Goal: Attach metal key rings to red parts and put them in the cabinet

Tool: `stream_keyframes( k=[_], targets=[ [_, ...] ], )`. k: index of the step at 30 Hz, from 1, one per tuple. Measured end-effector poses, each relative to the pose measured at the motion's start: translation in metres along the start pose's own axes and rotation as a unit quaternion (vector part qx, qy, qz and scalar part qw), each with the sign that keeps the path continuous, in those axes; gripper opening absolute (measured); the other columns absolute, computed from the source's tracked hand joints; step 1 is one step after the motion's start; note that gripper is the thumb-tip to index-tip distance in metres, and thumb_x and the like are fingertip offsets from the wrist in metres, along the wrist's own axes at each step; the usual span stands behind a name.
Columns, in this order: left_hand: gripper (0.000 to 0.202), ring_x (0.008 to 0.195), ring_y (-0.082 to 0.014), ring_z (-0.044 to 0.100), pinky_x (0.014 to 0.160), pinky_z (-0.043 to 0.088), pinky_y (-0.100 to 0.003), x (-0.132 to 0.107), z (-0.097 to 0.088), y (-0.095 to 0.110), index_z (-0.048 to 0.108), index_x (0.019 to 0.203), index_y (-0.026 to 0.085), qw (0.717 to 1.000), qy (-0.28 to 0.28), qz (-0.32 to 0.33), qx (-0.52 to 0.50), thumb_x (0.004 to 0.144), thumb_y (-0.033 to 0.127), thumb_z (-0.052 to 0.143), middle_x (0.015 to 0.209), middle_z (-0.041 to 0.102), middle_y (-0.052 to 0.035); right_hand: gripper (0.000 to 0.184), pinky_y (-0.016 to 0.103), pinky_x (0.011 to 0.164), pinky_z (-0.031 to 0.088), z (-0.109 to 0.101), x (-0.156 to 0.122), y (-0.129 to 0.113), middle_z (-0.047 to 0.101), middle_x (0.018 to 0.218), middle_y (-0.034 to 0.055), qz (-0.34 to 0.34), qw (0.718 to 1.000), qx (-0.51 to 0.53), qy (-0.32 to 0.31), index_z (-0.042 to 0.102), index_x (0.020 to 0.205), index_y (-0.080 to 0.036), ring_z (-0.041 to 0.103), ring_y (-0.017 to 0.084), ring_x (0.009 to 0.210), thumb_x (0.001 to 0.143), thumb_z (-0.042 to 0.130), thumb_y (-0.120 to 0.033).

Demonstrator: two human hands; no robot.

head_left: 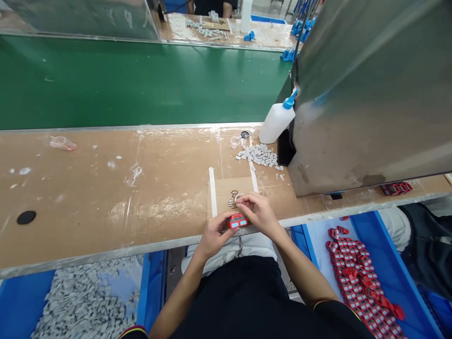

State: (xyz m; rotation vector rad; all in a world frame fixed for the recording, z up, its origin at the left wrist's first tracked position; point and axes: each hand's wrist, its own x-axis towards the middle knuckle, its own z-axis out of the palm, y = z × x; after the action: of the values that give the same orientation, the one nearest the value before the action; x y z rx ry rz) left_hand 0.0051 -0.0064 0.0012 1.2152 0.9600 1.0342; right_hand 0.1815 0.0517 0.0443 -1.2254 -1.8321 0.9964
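Observation:
My left hand (214,234) is closed on a small red toy vehicle (237,221) with pale blue windows, at the front edge of the bench. Just above it, my right hand (259,210) pinches a small metal ring (239,197) between thumb and forefinger. Close to those fingertips, a little cluster of shiny metal rings (232,203) lies on a cardboard square (222,190). White tape strips (212,190) run along both sides of that square.
Grey pieces (261,155) lie beside a white squeeze bottle (277,123). A metal panel (363,103) stands at right, and a green belt (141,84) runs behind. Below are a blue bin (152,278) of grey pieces and another bin (402,263) of red vehicles.

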Motion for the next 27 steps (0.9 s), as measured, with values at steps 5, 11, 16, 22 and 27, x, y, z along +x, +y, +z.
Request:
stream_keyframes(
  k=[5, 11, 16, 22, 27],
  targets=[
    [0.035, 0.099, -0.0237, 0.074, 0.089, 0.06, -0.033, 0.0, 0.0, 0.0, 0.07, 0.117, 0.014, 1.0, 0.011, -0.003, -0.013, 0.089, 0.035, 0.07, 0.112, 0.076, -0.0139, 0.014, 0.026, 0.071, 0.052, -0.003, 0.007, 0.0, 0.069, 0.088, 0.0064, -0.025, 0.999, -0.032, -0.016, 0.071, 0.091, -0.018, 0.064, 0.015, 0.076, 0.095, 0.058, -0.021],
    [0.034, 0.099, -0.0228, 0.074, 0.087, 0.06, -0.032, 0.0, -0.001, -0.002, 0.07, 0.116, 0.013, 1.0, 0.011, 0.002, -0.004, 0.089, 0.033, 0.071, 0.111, 0.076, -0.0137, 0.016, 0.027, 0.076, 0.052, -0.008, 0.01, 0.005, 0.068, 0.088, 0.0063, -0.062, 0.995, -0.082, -0.017, 0.071, 0.093, -0.019, 0.064, 0.016, 0.082, 0.097, 0.056, -0.021],
    [0.033, 0.097, -0.0227, 0.075, 0.086, 0.061, -0.032, 0.001, 0.0, 0.0, 0.07, 0.115, 0.014, 1.0, 0.015, -0.001, 0.001, 0.088, 0.032, 0.071, 0.11, 0.077, -0.0136, 0.018, 0.026, 0.073, 0.052, -0.009, 0.011, 0.006, 0.068, 0.087, 0.006, -0.071, 0.994, -0.08, -0.024, 0.07, 0.092, -0.018, 0.064, 0.015, 0.078, 0.099, 0.055, -0.023],
    [0.033, 0.093, -0.0221, 0.075, 0.083, 0.061, -0.031, 0.0, 0.001, 0.001, 0.071, 0.114, 0.013, 1.0, 0.021, -0.007, 0.005, 0.087, 0.032, 0.072, 0.107, 0.078, -0.0131, 0.026, 0.029, 0.075, 0.053, -0.009, 0.011, 0.012, 0.069, 0.087, 0.0071, -0.091, 0.991, -0.096, -0.006, 0.072, 0.091, -0.02, 0.065, 0.017, 0.081, 0.102, 0.05, -0.029],
    [0.032, 0.092, -0.0221, 0.075, 0.081, 0.061, -0.03, 0.0, 0.001, 0.0, 0.07, 0.114, 0.013, 1.0, 0.017, -0.009, 0.006, 0.087, 0.03, 0.071, 0.106, 0.077, -0.0133, 0.029, 0.029, 0.075, 0.053, -0.016, 0.009, 0.015, 0.07, 0.087, 0.0075, -0.079, 0.991, -0.105, 0.031, 0.072, 0.085, -0.021, 0.066, 0.018, 0.082, 0.102, 0.051, -0.033]
  ],
)
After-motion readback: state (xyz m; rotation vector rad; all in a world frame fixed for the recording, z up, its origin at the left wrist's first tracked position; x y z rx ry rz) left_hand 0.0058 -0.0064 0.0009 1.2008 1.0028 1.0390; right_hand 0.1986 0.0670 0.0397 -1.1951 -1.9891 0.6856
